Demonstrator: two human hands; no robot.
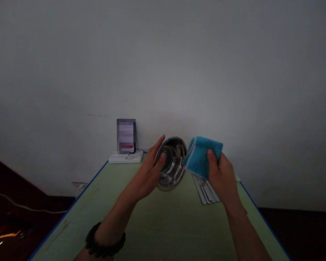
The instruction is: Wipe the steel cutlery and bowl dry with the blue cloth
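Note:
A shiny metal bowl [175, 170] is tilted above the table, its inside turned towards me. My left hand [150, 168] grips it by the left side, thumb over the rim and fingers behind. Just to the right, my right hand [222, 174] pinches a folded blue cloth [199, 156] with a pale edge, thumb on top. The cloth's left corner is at the bowl's right rim; whether they touch I cannot tell. Below the cloth several flat metal handles [206, 194] lie side by side on the table, their far ends hidden by the cloth.
The green table [163, 224] has blue edges and backs onto a pale wall [163, 72]. At its far left a phone [126, 136] with a blurred screen stands on a white base [126, 157]. A white cable [24, 206] runs left of the table.

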